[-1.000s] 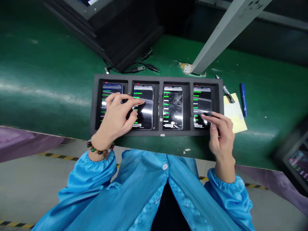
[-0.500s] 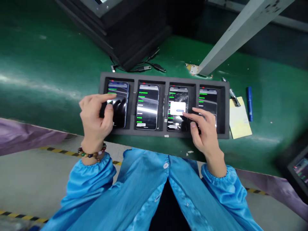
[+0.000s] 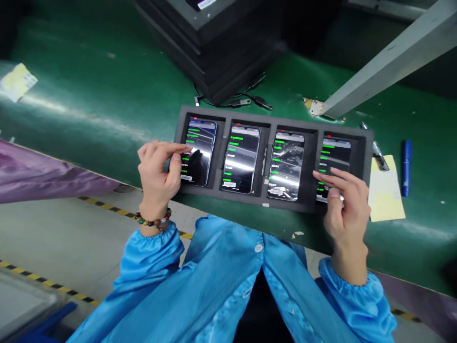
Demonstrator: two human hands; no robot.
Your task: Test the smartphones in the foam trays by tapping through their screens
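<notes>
A dark foam tray (image 3: 309, 171) holds several smartphones in a row, each in its own slot with a lit screen of green and white text lines. Over the leftmost smartphone (image 3: 205, 166) my left hand (image 3: 159, 171) is held with its index finger stretched out and thumb apart; whether the fingertip touches the glass I cannot tell. My right hand (image 3: 348, 205) is at the rightmost smartphone (image 3: 335, 155), fingers apart and covering its lower right part. Between the hands lie a second smartphone (image 3: 241, 157) and a third smartphone (image 3: 288, 164), both uncovered. Neither hand holds anything.
Behind the tray stands a stack of black trays (image 3: 214, 57), with short black cables (image 3: 246, 102) at its foot. A yellow note pad (image 3: 387, 195), a pen (image 3: 376, 150) and a blue marker (image 3: 406, 166) lie to the right. A grey post (image 3: 385, 62) rises from the green table (image 3: 107, 114).
My right hand has moved from the third smartphone to the rightmost one. The white pop-up on the third screen is gone. My left hand stays by the leftmost smartphone; the view has shifted.
</notes>
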